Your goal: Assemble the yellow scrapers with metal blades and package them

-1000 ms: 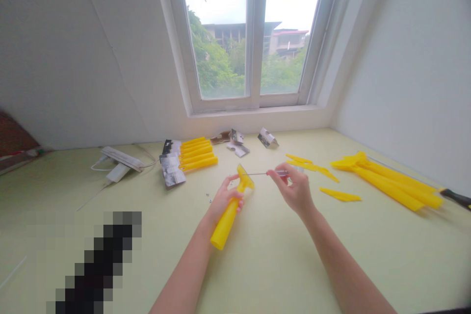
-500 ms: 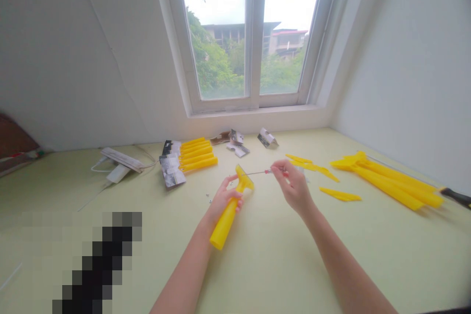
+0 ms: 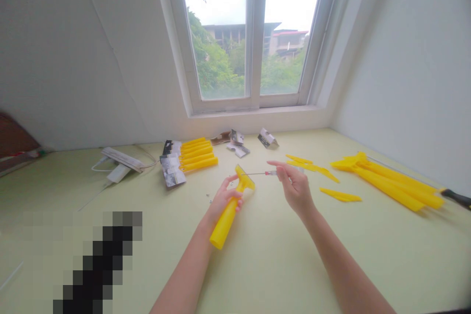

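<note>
While the left hand (image 3: 221, 202) clasps the yellow tool (image 3: 225, 221) at the middle of the bench (image 3: 265, 260), the right hand (image 3: 296, 190) pinches a screwdriver (image 3: 272, 173) at the tool's head: push off-line, and that tip could skid left into the steadying fingers (image 3: 228, 179)!

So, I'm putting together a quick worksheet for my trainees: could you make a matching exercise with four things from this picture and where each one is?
Things:
1. Power strip
2. Screwdriver
3. Black handle
4. Yellow tool with a flared head

Places:
A. In the left grip
B. At the right edge of the picture
C. On the table, left of the row of yellow handles
D. In the right grip

Right pairs: 1-C, 2-D, 3-B, 4-A
</note>
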Motion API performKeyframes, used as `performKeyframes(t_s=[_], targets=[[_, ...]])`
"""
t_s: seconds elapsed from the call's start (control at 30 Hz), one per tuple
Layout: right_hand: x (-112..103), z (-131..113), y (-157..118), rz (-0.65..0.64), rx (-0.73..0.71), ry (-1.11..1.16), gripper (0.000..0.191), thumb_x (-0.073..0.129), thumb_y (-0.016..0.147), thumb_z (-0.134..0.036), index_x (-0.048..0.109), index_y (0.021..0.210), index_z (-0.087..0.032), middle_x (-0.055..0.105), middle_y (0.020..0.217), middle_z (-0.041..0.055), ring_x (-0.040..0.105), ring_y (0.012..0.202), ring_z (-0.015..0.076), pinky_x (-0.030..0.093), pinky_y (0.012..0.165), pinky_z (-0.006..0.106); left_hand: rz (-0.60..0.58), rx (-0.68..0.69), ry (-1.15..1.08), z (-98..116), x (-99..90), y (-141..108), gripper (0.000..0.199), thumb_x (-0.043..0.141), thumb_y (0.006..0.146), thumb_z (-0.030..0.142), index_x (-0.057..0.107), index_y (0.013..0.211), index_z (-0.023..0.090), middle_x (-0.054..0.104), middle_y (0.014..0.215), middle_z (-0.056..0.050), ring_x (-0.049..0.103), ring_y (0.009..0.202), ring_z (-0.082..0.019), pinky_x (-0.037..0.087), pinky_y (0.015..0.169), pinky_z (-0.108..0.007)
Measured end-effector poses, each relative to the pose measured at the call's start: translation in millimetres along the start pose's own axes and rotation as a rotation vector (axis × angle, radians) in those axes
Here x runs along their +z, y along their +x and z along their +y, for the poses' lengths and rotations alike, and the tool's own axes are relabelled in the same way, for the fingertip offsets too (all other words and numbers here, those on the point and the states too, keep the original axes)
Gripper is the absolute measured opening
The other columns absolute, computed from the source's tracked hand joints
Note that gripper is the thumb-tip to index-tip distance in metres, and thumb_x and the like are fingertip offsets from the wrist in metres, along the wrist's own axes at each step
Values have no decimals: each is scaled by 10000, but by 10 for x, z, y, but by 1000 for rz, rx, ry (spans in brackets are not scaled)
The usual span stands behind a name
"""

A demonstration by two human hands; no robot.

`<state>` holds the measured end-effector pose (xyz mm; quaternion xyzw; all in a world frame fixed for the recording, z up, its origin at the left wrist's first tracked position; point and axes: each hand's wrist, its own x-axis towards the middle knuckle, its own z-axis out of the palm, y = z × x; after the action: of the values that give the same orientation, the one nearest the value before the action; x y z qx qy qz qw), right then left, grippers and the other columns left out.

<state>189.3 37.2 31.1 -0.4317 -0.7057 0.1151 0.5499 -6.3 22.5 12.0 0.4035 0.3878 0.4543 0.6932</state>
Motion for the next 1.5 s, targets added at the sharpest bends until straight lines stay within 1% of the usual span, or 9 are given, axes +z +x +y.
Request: performKeyframes(t_s=[0.1,0.27,0.47,0.63,0.87,1.1,1.27,1.4,1.5], targets=[[-7,9,21,-64,-15,36,321,316,886,-319,558,1063,-203,620,922,62,559,860,191,431,755,331,1,5,-15,-8,-16,15,600,519,616,117,326,1173,226,537,685,11,471,465,-59,331,421,-157],[-5,29,32,-140,-31,29,287,368,865,-275,513,1107,-224,563,948,50,541,850,165,439,745,302,6,15,-12,-40,-58,52,613,511,614,115,309,1185,208,510,617,29,466,454,-65,324,413,-156],[6,25,6,14,12,12,167,497,803,-300,554,926,-200,594,699,6,526,600,121,437,546,229,-5,20,-15,-79,-74,76,606,505,616,112,316,1181,220,527,663,11,464,453,-63,317,404,-156],[-3,17,-3,1,-2,-38,208,476,815,-330,611,746,-187,645,690,19,498,512,109,401,493,232,-8,11,-17,-64,-56,61,598,515,614,118,322,1169,228,539,732,-5,469,459,-56,322,410,-157],[-8,10,21,-99,-32,-5,292,387,851,-293,556,1076,-212,634,967,52,577,781,162,462,677,289,-2,40,-54,-87,-114,90,614,523,609,128,325,1184,218,525,705,5,465,459,-55,303,403,-153],[2,9,5,-1,76,68,173,512,786,-354,540,818,-186,602,617,0,537,526,113,439,492,219,-15,17,-56,-46,-85,61,644,513,612,108,304,1210,220,529,690,6,467,467,-57,313,416,-153],[2,4,5,17,25,-69,268,525,772,-397,504,608,-186,512,494,-29,450,445,95,369,446,209,-1,26,-41,-41,-72,55,663,516,611,116,289,1227,210,503,621,28,462,453,-65,313,411,-157],[46,16,-6,-69,-4,-126,254,381,856,-359,570,841,-191,600,666,13,522,556,128,410,551,241,8,30,-44,-68,-101,82,658,525,606,121,302,1217,217,506,637,26,464,449,-64,309,408,-159],[84,25,-23,-138,8,-96,248,342,873,-322,489,1037,-206,617,776,30,568,676,157,431,621,264,27,34,-48,-83,-120,100,653,522,602,114,314,1211,223,538,707,-1,465,452,-57,310,406,-158]])
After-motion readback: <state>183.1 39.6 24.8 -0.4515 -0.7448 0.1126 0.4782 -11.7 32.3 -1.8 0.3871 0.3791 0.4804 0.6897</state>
